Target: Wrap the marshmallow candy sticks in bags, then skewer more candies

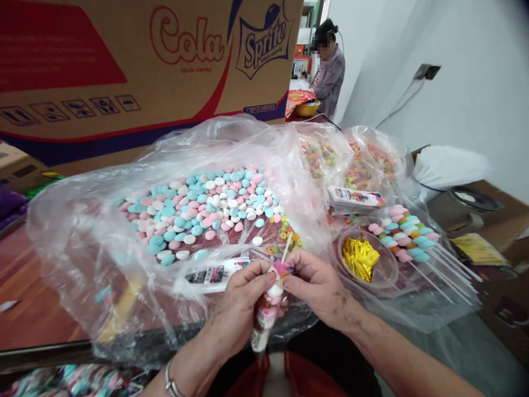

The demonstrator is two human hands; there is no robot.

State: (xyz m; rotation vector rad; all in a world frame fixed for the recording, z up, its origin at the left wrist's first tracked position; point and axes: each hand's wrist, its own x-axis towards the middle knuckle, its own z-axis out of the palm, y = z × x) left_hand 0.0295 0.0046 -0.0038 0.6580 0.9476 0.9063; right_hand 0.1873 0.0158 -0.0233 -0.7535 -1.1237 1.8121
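Both my hands pinch a candy skewer (pixel 268 306) wrapped in a narrow clear sleeve, held upright just in front of me. My left hand (pixel 237 311) grips the sleeve from the left, fingers closed around its upper part. My right hand (pixel 316 286) pinches the top end near the white stick that pokes out. Right behind my hands lies a big clear plastic bag (pixel 82 231) spread open, filled with pink, blue and white round candies (pixel 202 212). A printed label card (pixel 215 274) lies just under the bag's near edge.
A clear bowl with gold twist ties (pixel 360 258) stands right of my hands. Finished candy skewers (pixel 407 237) lie further right, beside stacked cards (pixel 355 199) and bags of coloured ring candy (pixel 355 165). A large printed carton (pixel 124 71) stands behind. Another person (pixel 328 71) works at the far end.
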